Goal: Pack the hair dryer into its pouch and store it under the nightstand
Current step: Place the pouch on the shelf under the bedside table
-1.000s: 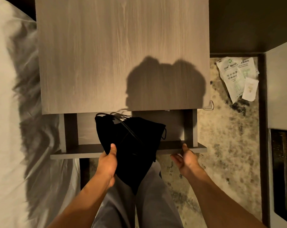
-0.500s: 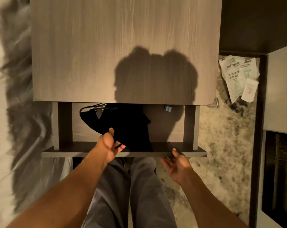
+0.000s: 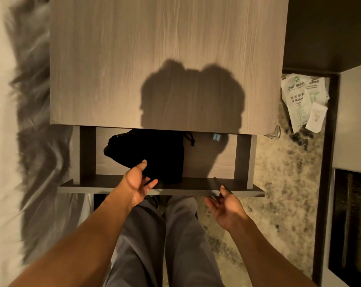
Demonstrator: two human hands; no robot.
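While the left hand (image 3: 138,184) reaches in under the nightstand (image 3: 165,59), the black pouch (image 3: 152,156) sits on the lower shelf (image 3: 206,186), in the left half of the open bay, partly hidden by the top's near edge. The thumb presses on the pouch's near-left side and the fingers are spread below its near edge; whether they pinch the cloth or only push it I cannot tell. The right hand (image 3: 227,205) is open, palm up, holding nothing, with its fingertips at the shelf's near edge, right of the pouch.

By the look of it, this is the last step: seating the packed pouch in its place. The dryer itself is not visible, presumably inside. What seems left is a small push farther in, since the pouch's near end lies close to the shelf's front lip, then letting go and drawing both hands out.

Judging by its outline, the pouch's long axis runs from far-left to near-right. The gathered mouth points left and far, and a drawstring (image 3: 190,139) trails at its far-right corner.
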